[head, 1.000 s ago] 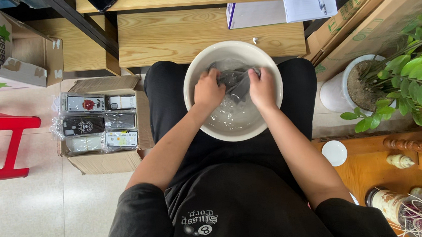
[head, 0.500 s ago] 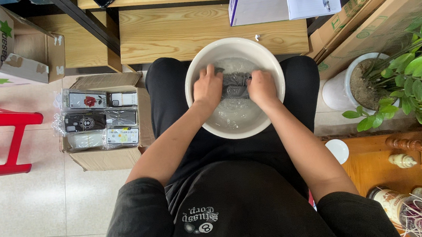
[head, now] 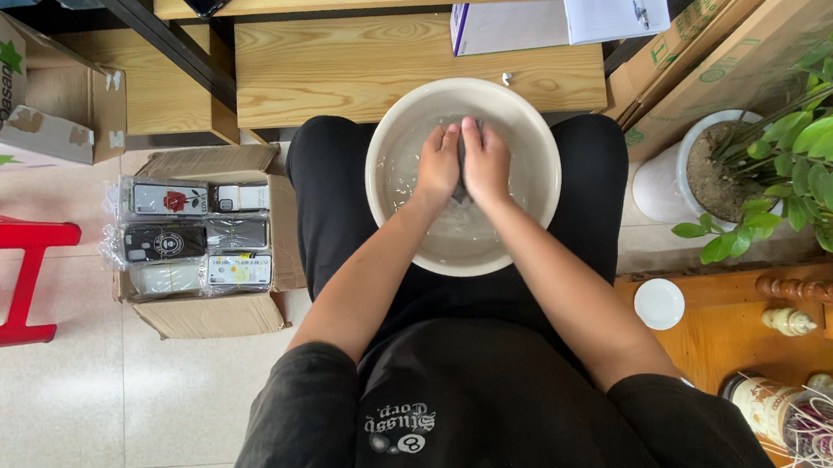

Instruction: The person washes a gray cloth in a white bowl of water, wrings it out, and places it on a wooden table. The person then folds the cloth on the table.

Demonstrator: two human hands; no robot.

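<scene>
While both hands are pressing together in the middle of the cream basin (head: pixel 538 145), the washing is looking well under way rather than finished: the left hand (head: pixel 439 166) and the right hand (head: pixel 486 164) are closing side by side, knuckles touching, around a small dark cloth (head: pixel 460 189), of which only a narrow dark strip is showing between and just below the palms. Both hands are curling shut on it, fingers pointing toward the basin's far rim, so the cloth is sitting bunched and almost wholly hidden inside the double grip, low over the water. Judging from this, the cloth is wet and being squeezed or rubbed, and lifting it out and wringing it dry seem not yet done; how clean it is cannot be told. As for containers, the basin is resting on the person's lap against the edge of a wooden bench (head: pixel 344 71) and is holding shallow, clear, rippling water. An open cardboard box (head: pixel 215 314) is standing on the tiled floor just beside the person's left knee, holding flat packs wrapped in clear plastic (head: pixel 190 247). A white pot (head: pixel 655 185) to the right is holding soil and a leafy green plant (head: pixel 816 153), and a small white lid (head: pixel 659 303) is lying on the wooden surface nearby.
</scene>
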